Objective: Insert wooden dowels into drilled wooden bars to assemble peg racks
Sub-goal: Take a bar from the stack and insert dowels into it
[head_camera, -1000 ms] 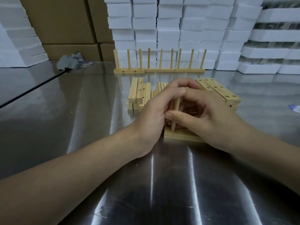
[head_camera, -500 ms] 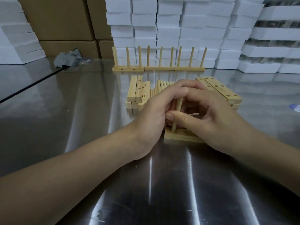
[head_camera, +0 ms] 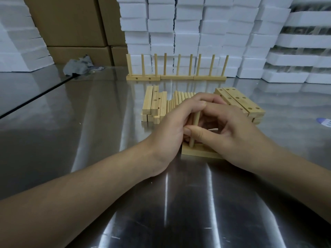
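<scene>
Hands: left hand (head_camera: 168, 133) and right hand (head_camera: 238, 140) both curl round one dowel (head_camera: 195, 122), right thumb pinching it | Change: almost none over the last second; dowel upright as before, foot in bar (head_camera: 198, 153) on the table | Meaning: seating unfinished, I judge | Beyond: loose dowels (head_camera: 180, 99), drilled bars (head_camera: 154, 102), finished racks (head_camera: 176, 77)

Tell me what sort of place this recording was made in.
Probably a small factory or packing warehouse: white foam boxes and cardboard cartons are stacked high behind a steel worktable, where finished peg racks stand in a row behind piles of drilled bars.
</scene>
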{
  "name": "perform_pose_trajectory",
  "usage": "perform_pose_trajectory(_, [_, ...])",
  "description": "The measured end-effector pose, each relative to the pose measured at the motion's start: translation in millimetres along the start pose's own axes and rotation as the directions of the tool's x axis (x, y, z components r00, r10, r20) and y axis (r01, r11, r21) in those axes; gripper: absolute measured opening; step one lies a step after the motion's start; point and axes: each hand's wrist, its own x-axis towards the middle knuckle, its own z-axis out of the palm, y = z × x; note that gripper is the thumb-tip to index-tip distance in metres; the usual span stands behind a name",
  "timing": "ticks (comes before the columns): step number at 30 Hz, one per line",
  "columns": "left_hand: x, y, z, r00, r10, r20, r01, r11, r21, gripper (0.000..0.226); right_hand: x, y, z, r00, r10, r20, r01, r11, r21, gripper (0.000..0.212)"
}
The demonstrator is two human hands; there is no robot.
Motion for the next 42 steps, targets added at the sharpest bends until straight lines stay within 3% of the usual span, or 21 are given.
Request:
perform_pose_trajectory(6, [-1.0,-5.0,-0.1,1.0,0.026,-0.013,-0.025,0.999,0.043,0.041,-5.5,-1.3,2.6,0.999,-0.031,-0.038,0.026,0.993,-0.117,0.005])
perform_pose_trajectory(11, [-2.7,-4.2,-2.1,0.998,0.042,-0.045,-0.038,0.995,0.095,0.046,-2.2,-3.3,7.0,0.999,0.002,-0.043,-0.006,0.995,-0.099,0.007])
perform_pose_trajectory(17, [-1.3,-4.8,1.8,0.991,-0.002,-0.137,0.008,0.999,0.041,0.046,-6.2,-7.0,6.9,0.987,0.021,-0.156,0.004,0.987,0.158,0.011])
perform_pose_trajectory(20, [-2.5,-3.2,2.2,0.989,-0.012,-0.15,0.014,1.0,0.011,0.05,-7.6,-8.7,6.4,0.989,0.048,-0.138,-0.014,0.971,0.24,0.012])
perform_pose_trajectory(24, [-1.6,-1.3,2.6,0.985,-0.047,-0.163,0.046,0.999,-0.008,0.056,-7.7,-9.6,7.2,0.99,0.028,-0.135,-0.009,0.99,0.139,0.011])
perform_pose_trajectory(28, [-1.9,-0.9,-0.5,0.998,-0.019,-0.065,0.019,1.0,-0.007,0.051,-7.8,-9.4,7.6,0.992,0.014,-0.124,-0.005,0.998,0.069,0.008])
perform_pose_trajectory(37, [0.2,-4.5,0.0,0.998,0.038,-0.053,-0.036,0.999,0.039,0.042,-5.3,-10.6,6.9,0.995,0.018,-0.094,-0.008,0.995,0.104,0.008])
perform_pose_trajectory(42, [-1.8,-5.9,-2.3,0.999,0.035,-0.031,-0.034,0.999,0.041,0.043,-6.7,-11.3,7.8,0.995,-0.051,-0.082,0.057,0.995,0.077,0.008])
